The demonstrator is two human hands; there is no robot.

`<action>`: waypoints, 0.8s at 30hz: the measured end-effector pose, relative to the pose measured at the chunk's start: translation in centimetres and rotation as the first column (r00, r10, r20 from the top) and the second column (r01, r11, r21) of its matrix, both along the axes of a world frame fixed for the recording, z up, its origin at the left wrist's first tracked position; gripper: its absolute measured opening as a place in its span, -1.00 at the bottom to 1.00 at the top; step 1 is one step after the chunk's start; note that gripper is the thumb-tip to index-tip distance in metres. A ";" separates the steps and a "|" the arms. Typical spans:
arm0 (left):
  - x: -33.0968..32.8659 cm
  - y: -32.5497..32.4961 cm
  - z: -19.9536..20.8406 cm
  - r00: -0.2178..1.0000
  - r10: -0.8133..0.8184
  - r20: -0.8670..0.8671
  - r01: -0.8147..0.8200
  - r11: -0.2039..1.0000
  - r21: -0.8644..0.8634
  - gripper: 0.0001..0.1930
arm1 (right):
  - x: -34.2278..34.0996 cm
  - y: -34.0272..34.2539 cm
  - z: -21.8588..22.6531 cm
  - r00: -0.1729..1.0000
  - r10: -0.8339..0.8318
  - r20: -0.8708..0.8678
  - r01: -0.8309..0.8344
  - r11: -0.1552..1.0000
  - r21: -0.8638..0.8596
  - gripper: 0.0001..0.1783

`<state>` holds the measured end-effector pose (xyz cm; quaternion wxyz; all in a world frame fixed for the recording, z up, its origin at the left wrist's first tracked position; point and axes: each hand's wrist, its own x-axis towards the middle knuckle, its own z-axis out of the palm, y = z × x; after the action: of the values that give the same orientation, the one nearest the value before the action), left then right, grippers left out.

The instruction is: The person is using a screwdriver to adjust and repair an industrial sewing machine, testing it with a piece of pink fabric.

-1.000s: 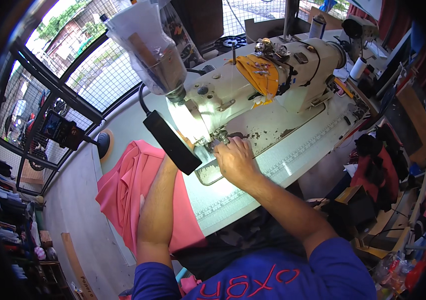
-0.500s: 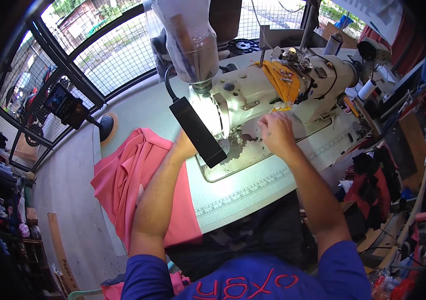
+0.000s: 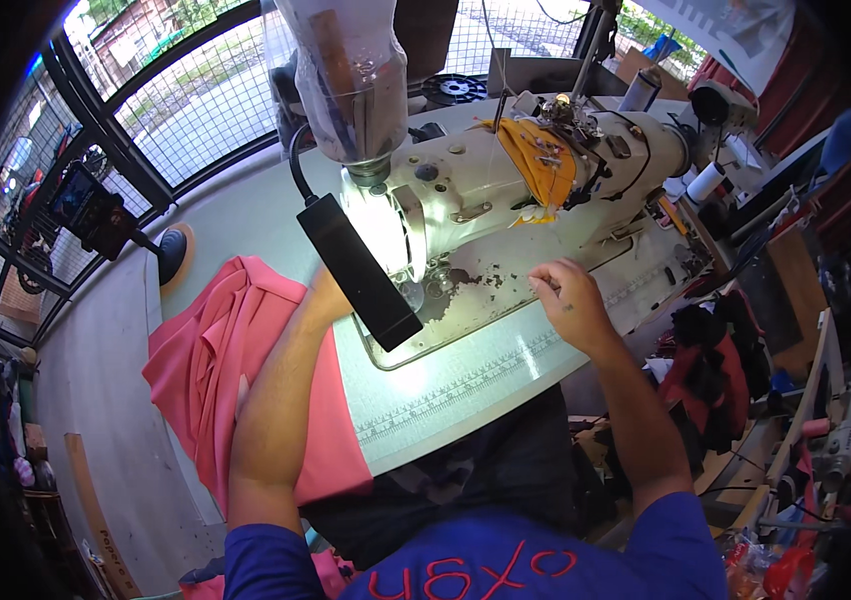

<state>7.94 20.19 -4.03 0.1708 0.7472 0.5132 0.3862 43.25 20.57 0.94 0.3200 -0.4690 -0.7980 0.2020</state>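
Observation:
A pale, worn sewing machine (image 3: 506,175) stands on the table before me, its needle area brightly lit. My right hand (image 3: 574,300) hovers over the machine bed's near edge, thumb and fingertips pinched together; anything between them is too small to make out. My left hand (image 3: 330,298) lies at the far edge of the pink fabric (image 3: 246,350), beside the needle area. Its fingers are hidden behind a black rectangular device (image 3: 360,272). The fabric lies in folds under my left forearm and hangs over the table's near edge. A yellow cloth (image 3: 538,165) stuck with pins drapes over the machine arm.
A measuring tape (image 3: 446,403) runs along the table's near edge. Above the needle end hangs a plastic bottle (image 3: 351,90). A phone on a stand (image 3: 91,212) is at the left. A white thread spool (image 3: 706,182) and a spray can (image 3: 640,90) stand at the right.
My right hand has moved away from the yellow cloth, toward me and to the right. The whole view has shifted slightly. My left hand stays by the needle area.

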 end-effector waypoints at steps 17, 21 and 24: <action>1.3 -0.4 1.5 0.973 -0.043 0.227 0.033 0.998 0.045 -0.91 | -2.3 0.6 -0.4 0.999 0.021 0.043 -0.025 0.994 0.110 -0.84; 1.5 -1.1 2.6 0.889 -0.157 0.430 0.162 0.986 0.024 -0.91 | -7.3 -2.6 1.7 0.983 0.166 -0.073 -0.161 0.985 0.066 -0.86; 2.0 -1.9 3.8 0.805 -0.094 0.585 0.206 0.970 -0.127 -0.89 | -10.4 -3.3 0.9 0.926 0.376 -0.025 -0.369 0.918 0.145 -0.85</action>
<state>9.92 18.25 -0.26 0.4162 0.6147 0.4104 0.5296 32.88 17.26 1.84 0.3282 -0.2799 -0.8759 0.2162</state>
